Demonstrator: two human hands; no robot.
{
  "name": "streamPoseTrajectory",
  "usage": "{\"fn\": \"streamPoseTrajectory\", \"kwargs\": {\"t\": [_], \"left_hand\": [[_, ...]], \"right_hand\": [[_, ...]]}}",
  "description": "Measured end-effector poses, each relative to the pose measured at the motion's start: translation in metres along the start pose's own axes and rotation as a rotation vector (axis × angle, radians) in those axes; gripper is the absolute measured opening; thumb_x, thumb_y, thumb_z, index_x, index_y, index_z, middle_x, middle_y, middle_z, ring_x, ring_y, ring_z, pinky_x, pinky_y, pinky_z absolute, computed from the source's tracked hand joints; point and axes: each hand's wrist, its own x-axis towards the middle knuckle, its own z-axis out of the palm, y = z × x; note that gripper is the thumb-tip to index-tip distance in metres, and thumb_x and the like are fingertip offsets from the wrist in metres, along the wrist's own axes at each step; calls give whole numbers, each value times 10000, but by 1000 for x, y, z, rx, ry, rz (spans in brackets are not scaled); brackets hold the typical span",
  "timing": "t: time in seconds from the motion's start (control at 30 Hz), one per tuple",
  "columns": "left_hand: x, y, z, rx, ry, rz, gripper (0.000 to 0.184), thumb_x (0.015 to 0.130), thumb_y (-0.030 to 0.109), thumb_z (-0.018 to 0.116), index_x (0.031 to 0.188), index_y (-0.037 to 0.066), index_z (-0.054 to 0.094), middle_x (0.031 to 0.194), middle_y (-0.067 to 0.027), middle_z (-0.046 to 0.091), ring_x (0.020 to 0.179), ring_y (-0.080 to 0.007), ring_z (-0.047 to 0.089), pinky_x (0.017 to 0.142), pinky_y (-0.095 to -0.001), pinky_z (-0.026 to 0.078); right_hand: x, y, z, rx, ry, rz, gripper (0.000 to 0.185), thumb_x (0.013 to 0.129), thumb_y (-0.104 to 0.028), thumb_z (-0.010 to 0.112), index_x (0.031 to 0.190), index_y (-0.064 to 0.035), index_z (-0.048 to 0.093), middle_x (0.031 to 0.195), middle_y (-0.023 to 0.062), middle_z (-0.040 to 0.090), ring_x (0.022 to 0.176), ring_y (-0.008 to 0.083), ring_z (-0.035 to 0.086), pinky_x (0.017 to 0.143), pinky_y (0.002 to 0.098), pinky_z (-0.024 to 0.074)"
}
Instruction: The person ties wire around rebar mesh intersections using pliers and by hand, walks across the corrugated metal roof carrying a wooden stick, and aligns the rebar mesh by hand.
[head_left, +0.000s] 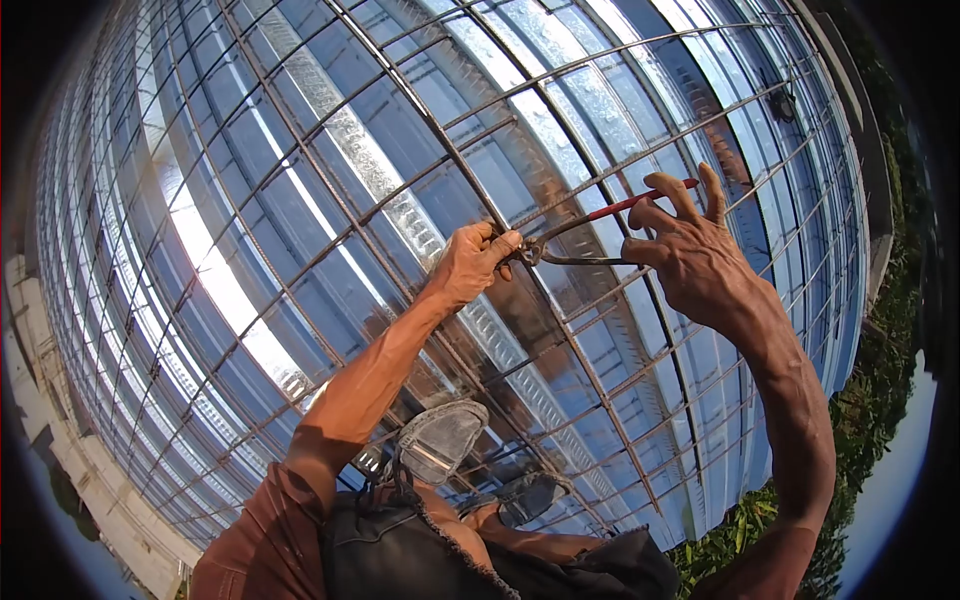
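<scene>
A pair of pincers with long handles, one of them sleeved in red, reaches across the rebar mesh. My right hand holds it by the handle ends, the handles spread apart and some fingers raised. Its jaws meet a bar crossing just beside the fingertips of my left hand. That hand is closed in a pinch at the crossing, thumb against the fingers. Whatever lies between those fingers is too small or hidden to make out.
Shiny ribbed metal decking lies under the mesh. My grey shoe stands on it close below my left forearm. A dark bundle rests on the bars at upper right. A concrete edge borders the left, foliage the right.
</scene>
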Motion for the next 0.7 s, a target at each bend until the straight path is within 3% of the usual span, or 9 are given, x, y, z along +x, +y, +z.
{"fn": "streamPoseTrajectory", "kwargs": {"t": [0.17,0.2,0.27,0.47,0.5,0.53,0.6,0.63,0.7], "left_hand": [[-1,3,3,-22,29,43,364,916,354,648,817,4,636,631,4,566,455,-47,446,408,-215,386],[-1,-1,1,-21,28,39,364,916,354,648,817,4,636,631,4,566,455,-47,446,408,-215,386],[1,-7,-3,-11,-14,-14,395,912,383,644,990,-4,648,757,-34,645,531,-67,536,392,-196,325],[1,-10,-4,-2,-4,-31,393,921,378,632,995,-7,654,747,-38,651,526,-56,513,396,-197,317],[1,-12,-4,-2,-13,-33,393,921,378,632,995,-7,654,747,-38,651,526,-56,513,396,-197,317],[1,-12,-3,2,-3,-6,393,926,376,625,994,-10,656,746,-39,651,519,-51,497,399,-198,318],[1,-9,-2,3,2,26,394,930,373,618,994,-13,659,746,-39,652,512,-47,482,401,-198,319],[0,-6,-3,41,6,6,398,937,376,606,991,-14,661,736,-34,646,507,-46,470,406,-200,324],[-3,2,-1,84,39,-21,397,928,364,607,957,-28,663,659,-13,605,488,-57,450,423,-213,367]], "right_hand": [[11,-6,-14,-13,-18,-46,343,879,-16,487,917,-246,739,1171,40,633,1333,212,376,1179,575,-11],[13,-7,-15,-21,-12,-62,336,883,-28,485,913,-246,739,1190,50,631,1340,217,371,1177,574,-21],[14,-7,-16,-34,-7,-70,330,887,-39,483,908,-245,740,1209,59,629,1346,221,366,1174,572,-32],[24,-19,-26,-26,-6,-54,253,892,-118,514,874,-208,750,1225,72,626,1318,247,407,1184,550,-41],[26,-21,-29,-102,45,-127,233,873,-124,539,834,-201,756,1127,73,653,1182,267,513,1151,537,196],[29,-25,-34,-104,40,-119,233,873,-124,539,834,-201,756,1127,73,653,1182,267,513,1151,537,196],[36,-32,-46,-82,-193,-107,214,877,-70,549,850,-153,744,1088,127,635,1116,245,539,1066,465,350],[34,-36,-48,-181,-169,-117,209,914,-75,519,919,-96,727,1063,189,610,971,232,585,881,407,478],[19,-43,-37,-166,-56,-49,209,927,-68,494,980,-51,695,1018,211,611,905,232,602,814,400,502]]}}
